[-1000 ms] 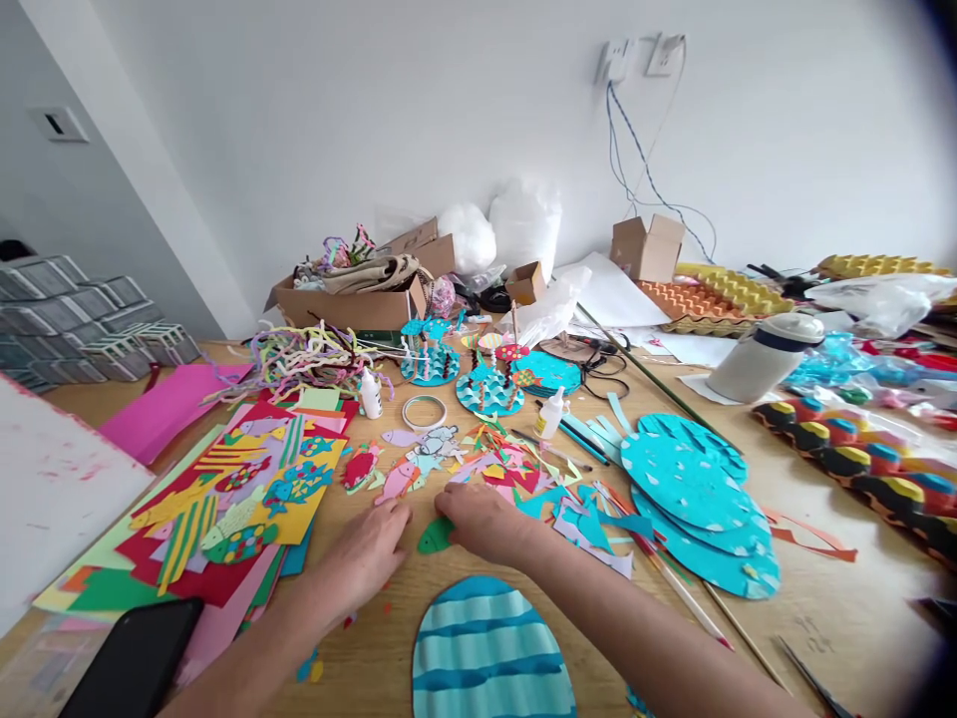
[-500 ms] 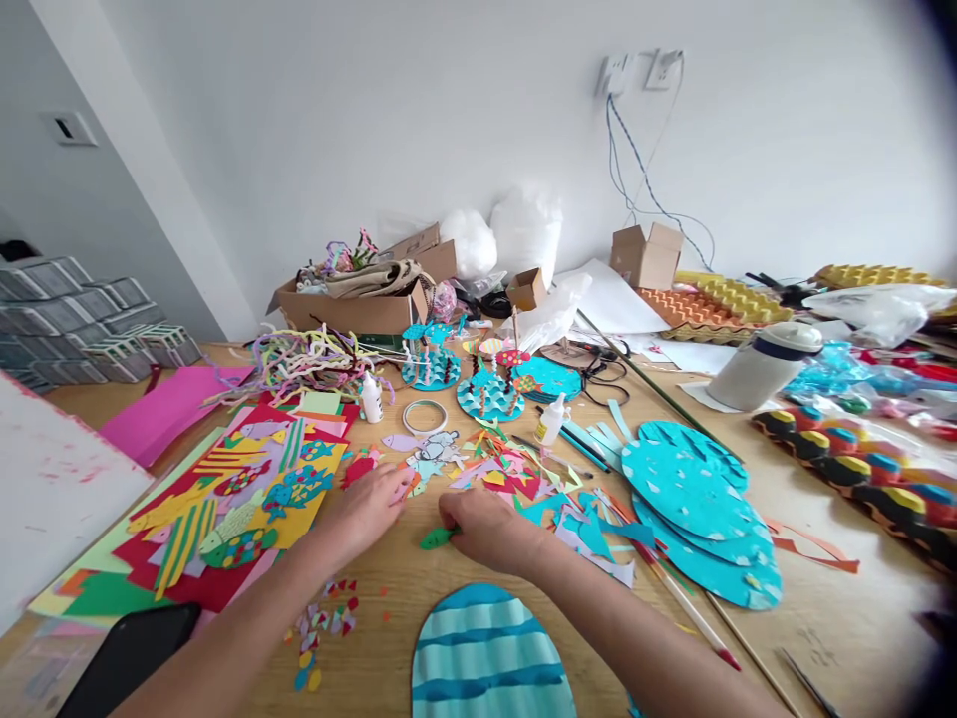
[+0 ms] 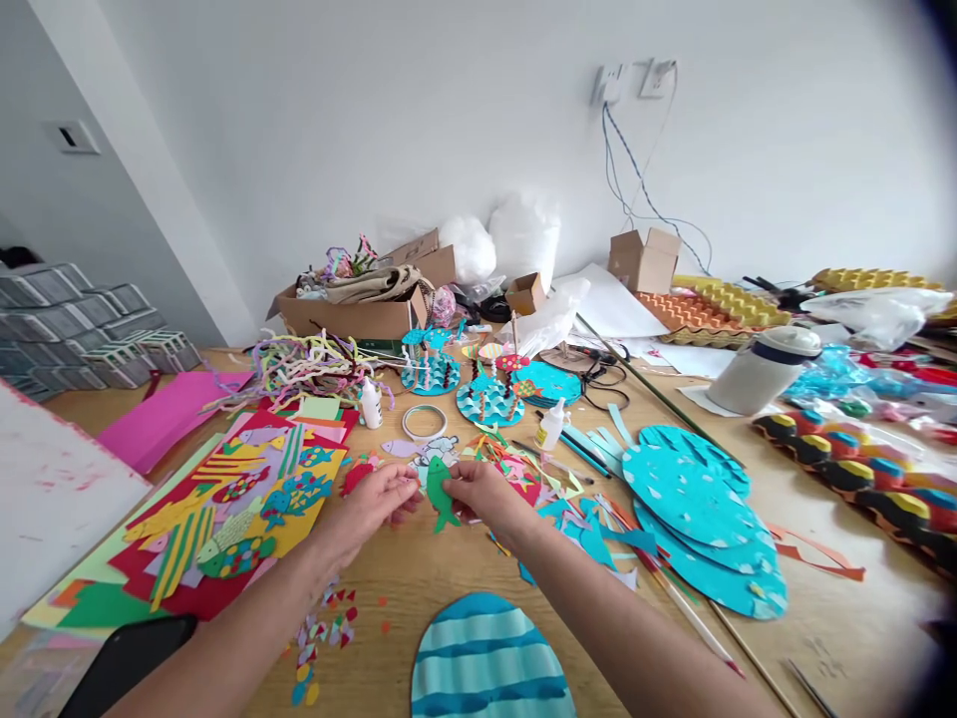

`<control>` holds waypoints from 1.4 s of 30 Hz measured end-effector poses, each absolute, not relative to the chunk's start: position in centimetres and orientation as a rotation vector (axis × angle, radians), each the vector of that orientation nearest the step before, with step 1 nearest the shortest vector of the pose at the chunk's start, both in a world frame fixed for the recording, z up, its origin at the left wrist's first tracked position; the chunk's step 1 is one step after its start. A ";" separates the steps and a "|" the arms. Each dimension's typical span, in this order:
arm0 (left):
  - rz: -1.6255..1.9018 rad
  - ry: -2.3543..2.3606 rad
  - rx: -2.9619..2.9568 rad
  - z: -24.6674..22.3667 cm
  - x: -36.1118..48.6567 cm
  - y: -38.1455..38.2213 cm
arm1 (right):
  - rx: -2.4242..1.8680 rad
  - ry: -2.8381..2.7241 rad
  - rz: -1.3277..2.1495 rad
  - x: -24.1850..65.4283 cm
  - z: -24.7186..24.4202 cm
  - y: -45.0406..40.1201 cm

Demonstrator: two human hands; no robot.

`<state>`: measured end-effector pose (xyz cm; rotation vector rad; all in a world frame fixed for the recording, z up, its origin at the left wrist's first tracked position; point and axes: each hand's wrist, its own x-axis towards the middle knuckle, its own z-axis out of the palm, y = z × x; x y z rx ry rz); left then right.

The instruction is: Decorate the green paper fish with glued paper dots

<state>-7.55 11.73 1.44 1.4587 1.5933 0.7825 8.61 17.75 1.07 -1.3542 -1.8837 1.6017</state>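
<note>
A green paper fish (image 3: pixel 438 491) is raised above the table, head up, pinched at its right edge by my right hand (image 3: pixel 482 496). Just left of the fish is my left hand (image 3: pixel 385 502), its fingers curled and slightly apart, with nothing visible in them. A blue striped oval (image 3: pixel 489 658) lies nearest to me. Small coloured paper bits (image 3: pixel 329 628) are scattered left of it. Behind the hands lie a pale purple paper fish (image 3: pixel 402 449), a tape ring (image 3: pixel 424 423) and a heap of paper scraps (image 3: pixel 515 464).
Decorated paper fish lie on coloured sheets (image 3: pixel 291 454) at left, near a black phone (image 3: pixel 127 663). Two glue bottles (image 3: pixel 370 404) (image 3: pixel 551 426) stand behind the hands. Blue ovals (image 3: pixel 692 499), sticks and a white container (image 3: pixel 767 371) are at right.
My right hand has lifted the green fish off the table and turned it upright. My left hand has shifted slightly right, toward the fish, and its fingers have spread a little.
</note>
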 end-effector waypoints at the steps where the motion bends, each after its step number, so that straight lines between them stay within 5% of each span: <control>1: 0.811 1.562 1.436 1.4 -7.2 11.5 | -1.345 -1.845 1.640 8.1 1.1 17.5; 22: 0.446 1.923 1.876 -2.3 -10.5 13.3 | -1.535 -1.943 1.628 4.4 -1.1 19.6; 29: 0.324 1.962 1.959 -1.6 -10.4 13.4 | -1.380 -1.807 1.919 5.0 -0.6 18.2; 42: 0.400 1.947 1.814 -0.3 -10.8 13.8 | -1.366 -1.685 1.945 6.9 -1.4 18.6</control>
